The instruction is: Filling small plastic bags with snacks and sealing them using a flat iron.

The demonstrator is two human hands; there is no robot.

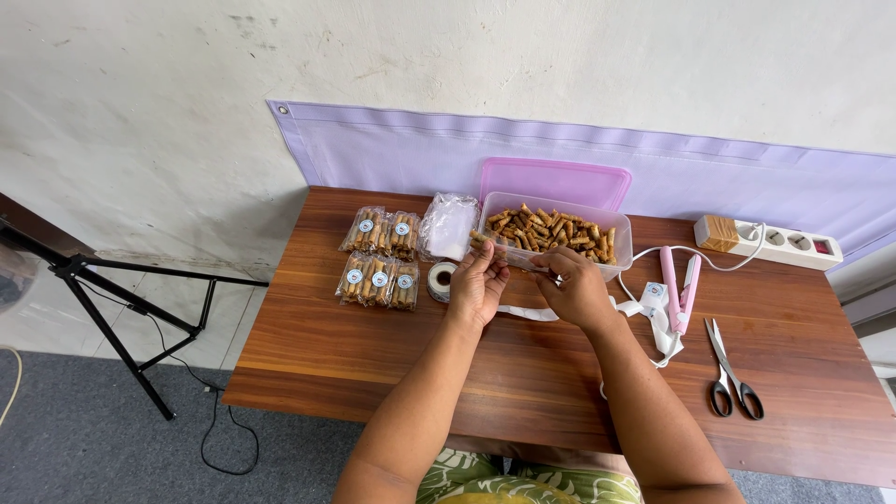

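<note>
Listing contents left to right across the wooden table (pixel 392 364), clock directions taken from the hands at centre.

- Tripod (pixel 121 308): on the floor at 9 o'clock, off the table.
- Packed snack bags (pixel 380 259): four sealed bags in a block at 10 o'clock, apart from the hands.
- Tape roll (pixel 441 279): just beside the left hand, at 9 o'clock.
- Left hand (pixel 478 280): fingers curled closed around a clear bag (pixel 509 257) with snack sticks inside, held above the table.
- Right hand (pixel 571 289): fingers pinched on the same bag's other end.
- Open tub of snack sticks (pixel 560 233): at 12 o'clock, touching distance.
- Pink heat sealer (pixel 679 289): at 3 o'clock, cord trailing.
- Scissors (pixel 733 378): at 4 o'clock.
- Power strip (pixel 770 243): at 2 o'clock.

Risk, judged: a loose pinch could spill sticks; tight squeezing could crush them; a forearm could snag the sealer cord.
</note>
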